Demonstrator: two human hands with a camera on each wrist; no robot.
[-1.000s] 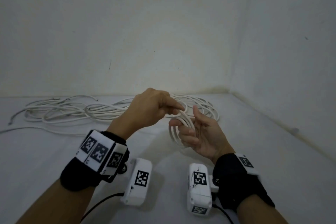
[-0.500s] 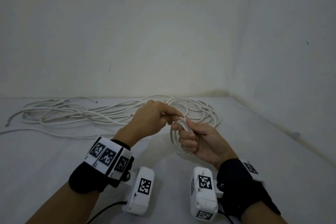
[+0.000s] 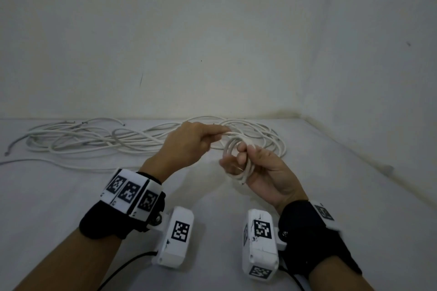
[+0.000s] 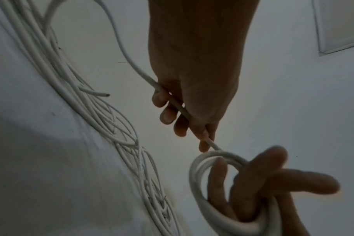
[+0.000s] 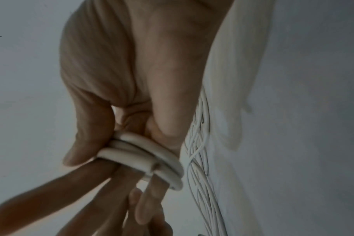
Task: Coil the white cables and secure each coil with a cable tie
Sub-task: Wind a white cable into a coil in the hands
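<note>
A small coil of white cable (image 3: 246,176) hangs on my right hand (image 3: 243,160), looped over the fingers with the thumb (image 5: 81,148) pressing it; the coil (image 5: 135,157) shows three turns and a cut end. My left hand (image 3: 212,137) sits just left of it and pinches the free strand (image 4: 135,67), which runs through its curled fingers (image 4: 166,115) into the coil (image 4: 194,180). Behind both hands lies a loose pile of white cables (image 3: 106,142). No cable tie is in view.
The work surface is a white table (image 3: 59,196) set in a corner, with a wall behind (image 3: 212,54) and another to the right (image 3: 378,101). The cable pile spreads along the back edge. A thin strand (image 3: 23,162) trails off to the left.
The hands were together at the coil; now my left hand has drawn away up and to the left, with the strand stretched between it and the coil. My right fingers have spread somewhat.
</note>
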